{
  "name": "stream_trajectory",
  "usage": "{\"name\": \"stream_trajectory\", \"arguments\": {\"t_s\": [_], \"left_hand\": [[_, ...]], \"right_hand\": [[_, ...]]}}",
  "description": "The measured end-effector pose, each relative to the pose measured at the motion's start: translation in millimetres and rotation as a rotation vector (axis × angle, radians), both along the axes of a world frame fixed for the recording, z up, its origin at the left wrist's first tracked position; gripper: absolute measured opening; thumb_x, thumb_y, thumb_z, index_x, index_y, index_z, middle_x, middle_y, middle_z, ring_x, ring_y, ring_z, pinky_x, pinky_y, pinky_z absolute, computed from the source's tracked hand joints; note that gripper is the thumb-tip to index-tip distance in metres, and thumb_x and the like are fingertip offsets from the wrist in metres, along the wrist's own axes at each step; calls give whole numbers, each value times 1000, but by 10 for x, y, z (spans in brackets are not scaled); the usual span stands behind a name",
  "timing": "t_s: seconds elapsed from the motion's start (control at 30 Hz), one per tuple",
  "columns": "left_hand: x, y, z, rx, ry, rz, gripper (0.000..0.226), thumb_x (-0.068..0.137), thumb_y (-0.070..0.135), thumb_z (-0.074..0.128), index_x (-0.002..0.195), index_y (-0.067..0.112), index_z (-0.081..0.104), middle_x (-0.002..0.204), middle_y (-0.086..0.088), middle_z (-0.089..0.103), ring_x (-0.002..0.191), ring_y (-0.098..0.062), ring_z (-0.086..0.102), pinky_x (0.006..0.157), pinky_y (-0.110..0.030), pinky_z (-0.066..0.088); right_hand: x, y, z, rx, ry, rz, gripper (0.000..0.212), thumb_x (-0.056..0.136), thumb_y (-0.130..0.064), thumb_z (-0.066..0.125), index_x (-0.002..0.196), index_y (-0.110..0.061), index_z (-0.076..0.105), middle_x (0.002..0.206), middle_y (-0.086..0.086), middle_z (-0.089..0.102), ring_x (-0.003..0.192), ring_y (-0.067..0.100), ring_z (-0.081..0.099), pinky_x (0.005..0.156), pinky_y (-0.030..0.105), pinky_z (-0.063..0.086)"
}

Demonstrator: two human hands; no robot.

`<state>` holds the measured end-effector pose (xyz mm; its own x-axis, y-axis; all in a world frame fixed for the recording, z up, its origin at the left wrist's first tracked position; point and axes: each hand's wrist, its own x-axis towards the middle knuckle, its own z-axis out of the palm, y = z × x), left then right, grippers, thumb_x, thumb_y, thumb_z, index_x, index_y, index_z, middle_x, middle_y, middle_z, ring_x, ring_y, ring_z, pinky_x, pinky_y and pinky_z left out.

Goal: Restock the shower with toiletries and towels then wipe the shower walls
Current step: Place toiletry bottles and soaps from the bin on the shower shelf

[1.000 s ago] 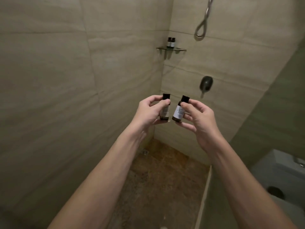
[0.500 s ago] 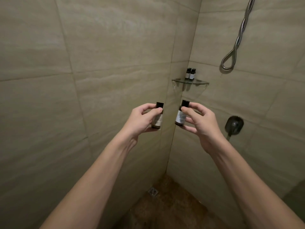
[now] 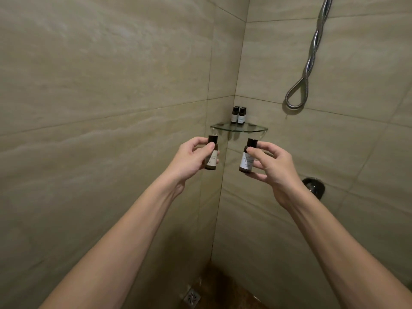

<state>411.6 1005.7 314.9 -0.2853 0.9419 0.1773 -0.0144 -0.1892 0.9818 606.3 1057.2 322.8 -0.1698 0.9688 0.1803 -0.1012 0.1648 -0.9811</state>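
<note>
My left hand grips a small dark toiletry bottle with a black cap and pale label, held upright. My right hand holds a second such bottle, also upright. Both hands are raised in front of the shower corner, just below a glass corner shelf. On that shelf stand several small dark bottles tucked into the corner. The two held bottles are apart from each other and from the shelf.
Beige tiled walls meet at the corner. A metal shower hose loops down the right wall, and a dark mixer knob sits behind my right wrist. A floor drain lies on the brown floor below.
The view has tilted up and closer to the corner, so the shelf now sits just above my hands. Both hands have moved apart a little, each still holding its bottle.
</note>
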Motion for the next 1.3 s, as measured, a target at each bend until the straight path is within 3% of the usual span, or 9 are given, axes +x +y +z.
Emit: {"name": "stream_trajectory", "arguments": {"t_s": [0.13,0.3,0.37,0.47,0.57,0.7,0.87,1.03,1.3], "left_hand": [[-288,637,-9,29,-9,-62,27,98,21,64,122,9,61,108,-17,75,94,-23,72,86,-39,59],[-534,1462,49,107,134,-51,24,96,21,68,116,9,67,92,-6,70,83,-14,64,87,-47,58],[-563,1762,65,135,168,-58,23,96,20,68,115,9,68,90,-1,68,80,-8,64,83,-41,60],[-577,2191,42,182,245,-66,11,97,19,65,108,18,66,87,9,65,71,11,60,75,-20,53],[-594,2584,-6,202,292,-64,12,100,15,60,110,20,61,93,9,63,79,11,60,75,-9,49],[-607,3088,-91,196,261,-30,20,101,20,57,121,16,61,111,-6,69,102,-17,67,89,-30,57],[-584,3618,-143,160,268,50,14,103,18,54,116,25,55,108,2,65,95,-4,63,77,-16,51],[-555,4037,-188,127,343,78,17,102,18,54,119,23,57,114,-2,67,107,-14,65,97,-38,55],[-574,4381,-322,117,420,111,18,101,18,56,115,28,57,112,3,69,106,-11,66,95,-44,57]], "right_hand": [[-289,519,-10,18,-8,-63,21,89,-17,75,109,-15,70,103,4,74,97,21,73,82,47,62],[-583,1127,8,108,-51,-140,14,90,-19,74,101,-25,68,102,1,75,90,9,71,77,33,63],[-640,1349,3,123,-77,-161,16,90,-22,75,104,-27,68,103,1,75,96,12,72,84,37,61],[-690,1678,2,120,-77,-203,24,89,-24,76,112,-21,70,104,4,75,100,17,73,90,42,60],[-732,2007,23,124,-73,-221,23,89,-21,75,112,-18,70,98,2,77,96,16,74,90,42,60],[-779,2475,5,145,-104,-209,22,90,-20,74,111,-17,69,96,4,77,90,14,74,83,38,60],[-838,3077,-48,181,-158,-190,20,89,-22,75,109,-19,69,96,7,77,92,22,75,82,44,62],[-918,3579,-136,214,-213,-213,20,87,-21,77,105,-21,68,92,3,76,83,12,75,82,44,62],[-1017,3942,-271,309,-379,-280,21,86,-29,77,104,-31,66,89,-9,73,77,-6,67,73,27,60]]}}
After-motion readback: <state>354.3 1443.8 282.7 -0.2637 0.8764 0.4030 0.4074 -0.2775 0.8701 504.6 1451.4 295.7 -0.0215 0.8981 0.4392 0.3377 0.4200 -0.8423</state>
